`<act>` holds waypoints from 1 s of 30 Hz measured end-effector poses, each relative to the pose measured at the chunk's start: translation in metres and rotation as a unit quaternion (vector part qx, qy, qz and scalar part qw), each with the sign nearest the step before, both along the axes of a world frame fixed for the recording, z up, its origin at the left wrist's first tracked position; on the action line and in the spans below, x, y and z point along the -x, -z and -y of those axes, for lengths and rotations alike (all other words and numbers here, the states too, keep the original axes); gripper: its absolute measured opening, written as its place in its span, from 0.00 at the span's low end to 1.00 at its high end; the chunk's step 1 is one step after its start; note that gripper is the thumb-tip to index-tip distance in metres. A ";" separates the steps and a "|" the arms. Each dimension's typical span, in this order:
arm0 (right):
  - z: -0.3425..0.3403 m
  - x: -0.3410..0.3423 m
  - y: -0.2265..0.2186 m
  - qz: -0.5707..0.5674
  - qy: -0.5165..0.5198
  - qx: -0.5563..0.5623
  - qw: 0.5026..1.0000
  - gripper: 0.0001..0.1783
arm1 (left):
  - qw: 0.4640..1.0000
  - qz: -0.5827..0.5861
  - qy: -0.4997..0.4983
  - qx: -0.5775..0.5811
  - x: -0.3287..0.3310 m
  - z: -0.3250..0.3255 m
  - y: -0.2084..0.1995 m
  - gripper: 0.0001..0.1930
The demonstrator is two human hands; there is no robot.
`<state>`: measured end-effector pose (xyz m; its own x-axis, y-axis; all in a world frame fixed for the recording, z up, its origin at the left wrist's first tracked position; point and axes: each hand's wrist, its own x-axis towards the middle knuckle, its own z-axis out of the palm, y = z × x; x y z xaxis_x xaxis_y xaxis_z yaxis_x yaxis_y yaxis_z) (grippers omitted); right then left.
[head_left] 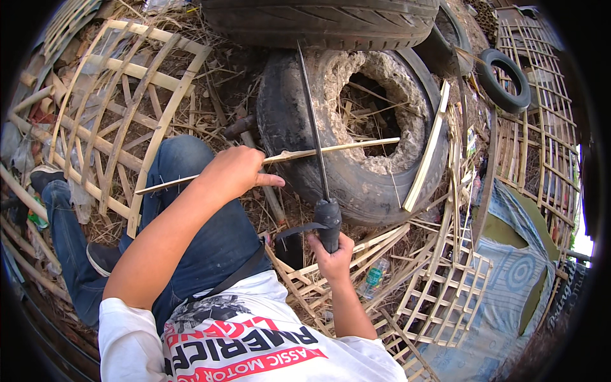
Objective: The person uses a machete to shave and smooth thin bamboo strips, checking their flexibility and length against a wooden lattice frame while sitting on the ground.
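My left hand (237,170) is closed round a long, thin bamboo strip (359,146), its thumb stretched out to the right. The strip runs from over my left thigh to above the hole of a big tyre (296,83). In my right hand (334,258) is a long machete (312,114), gripped by its black wrapped handle (328,223). The dark blade points away from me and crosses the strip; whether they touch I cannot tell. A black strap (299,230) hangs at the handle. Rough, pale material lines the tyre's hole.
Another tyre (318,22) stands at the far edge, a smaller one (504,81) at far right. Woven bamboo frames (167,83) lie at left and right. Split bamboo strips (428,149) rest on and beside the tyre. A plastic bottle (374,277) lies near my right forearm.
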<state>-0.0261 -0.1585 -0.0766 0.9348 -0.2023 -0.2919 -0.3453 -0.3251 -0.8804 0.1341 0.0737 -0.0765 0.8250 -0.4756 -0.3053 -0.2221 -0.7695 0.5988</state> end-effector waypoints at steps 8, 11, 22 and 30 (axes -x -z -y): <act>-0.002 -0.003 -0.003 0.037 -0.003 -0.079 0.996 0.18 | 1.000 -0.009 -0.009 0.000 0.002 0.000 -0.002 0.35; 0.001 -0.006 -0.001 0.050 -0.024 0.009 0.998 0.16 | 1.000 -0.006 -0.004 -0.003 0.002 0.001 -0.003 0.35; -0.005 -0.032 -0.036 0.036 -0.066 0.208 0.975 0.25 | 1.000 0.009 -0.014 0.000 0.007 0.001 -0.003 0.34; -0.014 -0.031 -0.030 0.072 -0.053 0.202 0.975 0.26 | 0.999 0.027 -0.016 0.026 0.009 0.001 0.004 0.34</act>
